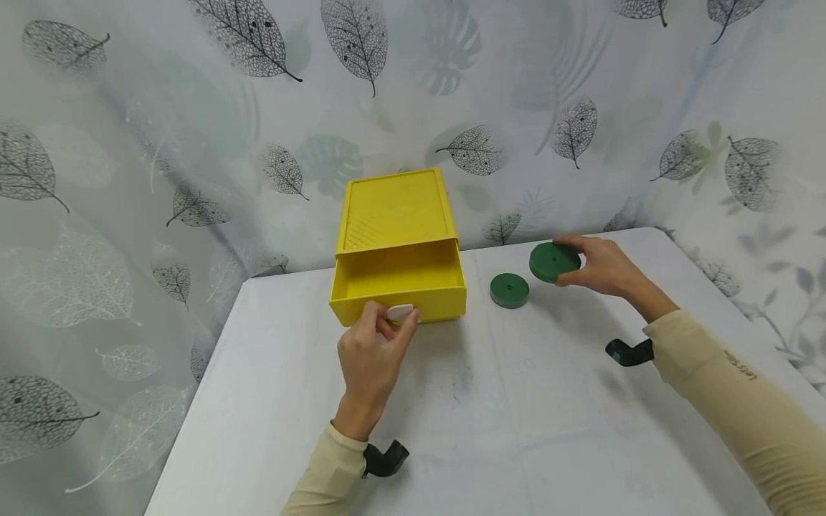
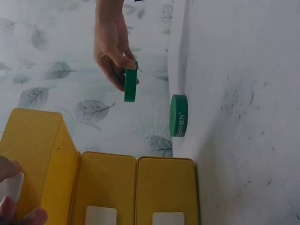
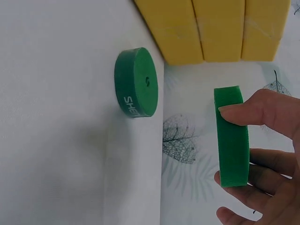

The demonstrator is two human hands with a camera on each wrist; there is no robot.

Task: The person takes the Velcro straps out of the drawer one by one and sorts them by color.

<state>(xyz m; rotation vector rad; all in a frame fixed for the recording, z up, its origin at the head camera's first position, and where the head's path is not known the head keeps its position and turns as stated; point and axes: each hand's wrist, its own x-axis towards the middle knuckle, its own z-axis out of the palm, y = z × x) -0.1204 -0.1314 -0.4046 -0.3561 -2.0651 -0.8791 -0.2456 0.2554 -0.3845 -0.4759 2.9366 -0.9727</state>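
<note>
In the head view my left hand [image 1: 373, 355] pinches the white handle [image 1: 400, 312] on the front of a pulled-out yellow drawer [image 1: 432, 304]. Inside, the drawer's visible floor is bare. My right hand [image 1: 603, 266] grips a green roll of tape [image 1: 553, 261] by its edge, raised above the table to the right of the drawer. A second green roll of tape [image 1: 509, 290] lies flat on the table between that hand and the drawer unit. White lettering shows on the side of this lying roll [image 3: 125, 86] in the right wrist view.
The yellow drawer unit [image 1: 396, 211] stands at the table's back edge against a leaf-patterned curtain [image 1: 413, 86]. Two closed lower drawers [image 2: 108, 183] with white handles show in the left wrist view. White cloth covers the table [image 1: 490, 430], with small dark marks near the middle.
</note>
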